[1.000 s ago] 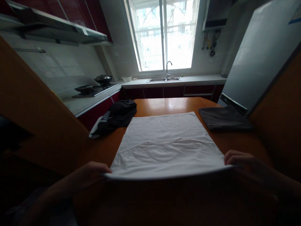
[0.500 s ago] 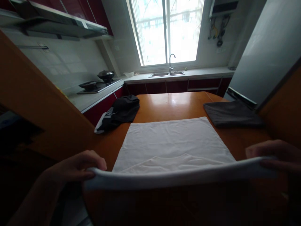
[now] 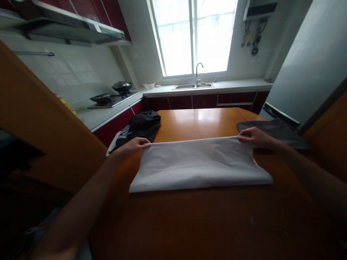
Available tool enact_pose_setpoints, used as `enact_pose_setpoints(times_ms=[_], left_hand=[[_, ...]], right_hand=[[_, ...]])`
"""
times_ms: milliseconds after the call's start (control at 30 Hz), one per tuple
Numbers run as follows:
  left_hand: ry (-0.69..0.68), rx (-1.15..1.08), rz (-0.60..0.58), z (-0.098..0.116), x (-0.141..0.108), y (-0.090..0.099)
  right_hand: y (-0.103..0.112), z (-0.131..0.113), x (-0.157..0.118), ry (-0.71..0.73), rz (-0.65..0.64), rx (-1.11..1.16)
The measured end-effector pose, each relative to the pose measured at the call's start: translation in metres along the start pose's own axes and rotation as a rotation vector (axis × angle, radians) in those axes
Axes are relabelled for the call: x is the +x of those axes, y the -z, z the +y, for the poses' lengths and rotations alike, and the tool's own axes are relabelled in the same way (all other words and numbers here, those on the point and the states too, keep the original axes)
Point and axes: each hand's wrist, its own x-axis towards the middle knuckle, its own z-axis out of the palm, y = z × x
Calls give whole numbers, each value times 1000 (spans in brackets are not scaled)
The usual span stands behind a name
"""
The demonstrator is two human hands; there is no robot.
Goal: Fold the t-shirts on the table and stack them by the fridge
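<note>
A white garment (image 3: 200,164) lies folded over on the wooden table in front of me, its fold towards me and its far edge straight. My left hand (image 3: 138,143) pinches the far left corner between thumb and fingers. At the far right corner, my right hand (image 3: 251,136) grips the same edge, with the thumb and fingers closed on the cloth. Both arms reach forward on either side of the garment. Its exact kind cannot be made out, as the inner layers are hidden.
Black clothing (image 3: 143,124) lies at the table's left edge. A folded dark grey cloth (image 3: 282,131) is at the right, partly behind my right arm. Beyond the wooden table (image 3: 195,220) are a sink (image 3: 187,86), a stove with pans (image 3: 108,99) and a fridge (image 3: 309,68).
Both hands have moved forward and inward, carrying the garment's near edge over to its far edge. The garment is now folded to about half its depth.
</note>
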Motion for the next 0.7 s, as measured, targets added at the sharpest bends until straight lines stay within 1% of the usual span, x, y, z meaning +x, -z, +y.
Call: enact_pose_setpoints(times_ms=[67, 133, 167, 233, 333, 400, 467, 600, 667, 700], left_hand=[[13, 57, 34, -13, 19, -18], [21, 76, 56, -24, 30, -28], [19, 71, 62, -29, 32, -29], [14, 53, 66, -35, 34, -24], [14, 22, 48, -37, 36, -10], [3, 10, 44, -37, 41, -6], [-9, 26, 57, -38, 48, -10], [14, 76, 73, -45, 61, -24], [26, 123, 72, -48, 62, -27], [36, 181, 84, -48, 61, -28]], right_hand=[[-22, 14, 15, -36, 34, -73], [-36, 24, 22, -51, 67, -115], [-38, 28, 23, -51, 81, -124], [-36, 31, 24, -48, 105, -120], [-27, 30, 26, -38, 120, -107], [-26, 32, 32, -45, 121, -128], [-32, 36, 39, -69, 123, -180], [-48, 48, 47, -123, 104, -267], [-51, 48, 46, -157, 92, -309], [-51, 44, 44, -181, 101, -346]])
